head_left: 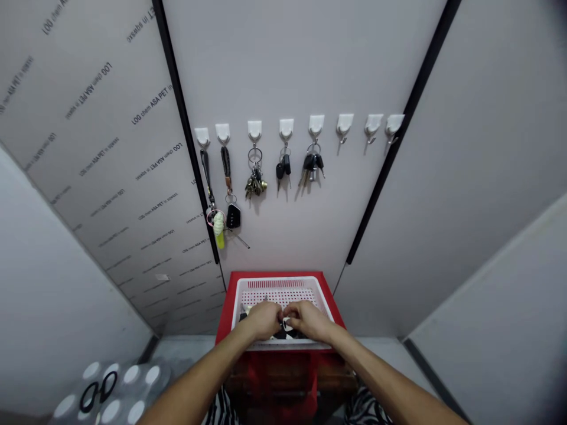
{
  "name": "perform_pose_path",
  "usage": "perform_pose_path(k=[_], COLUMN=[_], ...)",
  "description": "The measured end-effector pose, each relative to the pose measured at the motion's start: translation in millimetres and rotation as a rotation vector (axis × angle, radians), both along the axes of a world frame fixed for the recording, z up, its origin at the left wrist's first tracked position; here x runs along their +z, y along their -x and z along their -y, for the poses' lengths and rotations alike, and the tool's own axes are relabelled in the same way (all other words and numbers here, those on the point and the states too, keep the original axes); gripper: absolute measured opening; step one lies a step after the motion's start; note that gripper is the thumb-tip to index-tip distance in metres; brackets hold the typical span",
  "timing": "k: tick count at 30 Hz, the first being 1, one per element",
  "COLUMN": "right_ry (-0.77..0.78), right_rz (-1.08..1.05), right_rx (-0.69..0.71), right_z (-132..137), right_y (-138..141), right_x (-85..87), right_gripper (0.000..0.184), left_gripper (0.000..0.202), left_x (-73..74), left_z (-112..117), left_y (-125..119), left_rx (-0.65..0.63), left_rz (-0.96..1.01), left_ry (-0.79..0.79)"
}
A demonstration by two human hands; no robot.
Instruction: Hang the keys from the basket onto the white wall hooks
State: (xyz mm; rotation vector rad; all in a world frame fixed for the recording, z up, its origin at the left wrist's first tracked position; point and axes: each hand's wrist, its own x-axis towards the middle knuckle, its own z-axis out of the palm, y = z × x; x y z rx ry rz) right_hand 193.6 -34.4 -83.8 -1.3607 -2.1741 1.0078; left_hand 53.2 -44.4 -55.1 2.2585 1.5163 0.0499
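Both hands are together low inside a white plastic basket [325, 302] with perforated sides. My left hand [264, 320] has its fingers curled closed, and what lies in them is hidden. My right hand [309, 319] pinches close beside it, thumb and fingers at a small white item [287, 324] with a dark part, too small to name. Under and around the fingers lie black and pale small objects [281, 335], partly covered by the hands. The basket rests on a red surface [227, 313].
White adhesive hooks [316, 124] run in a row along the wall. Several hold key bunches, such as brass keys [256, 183] and car keys [312, 162]; the three rightmost hooks [345, 125] hold nothing. Black-handled scissors [98, 391] lie on wrapped bottles [132, 374] at lower left.
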Motion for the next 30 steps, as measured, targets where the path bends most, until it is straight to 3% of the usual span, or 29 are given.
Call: perform_pose_path(k=[4,7,12,21,27,30], right_ry=[-0.136,-0.103,-0.082,-0.305,-0.226,-0.22], right_rz=[-0.063,-0.126,-0.043,-0.039,-0.149,-0.148], right_rx=[-0.154,-0.237,-0.053,-0.204,-0.057,-0.057], right_z=[-4,-6,-1,1,5,5], right_y=[-3,-4,-1,-1,0,0], right_x=[0.5,-0.7,0.9,10.6,15.9,15.9], right_gripper=[0.017,0.018,0.016,0.011,0.018,0.015], left_gripper=[0.022,0.02,0.021,0.021,0.017,0.016], left_x=[-0.3,-2.6,-4.7,0.8,8.7,10.1], left_z=[-1,-2,-7,-12,-7,-5], left_y=[3,4,4,-1,-6,-7], left_rx=[0.041,0.056,0.063,0.135,0.07,0.072], left_rz=[0.048,0.048,0.114,0.296,0.354,0.371], left_ry=[0.015,-0.012,-0.153,-0.21,-0.219,-0.22])
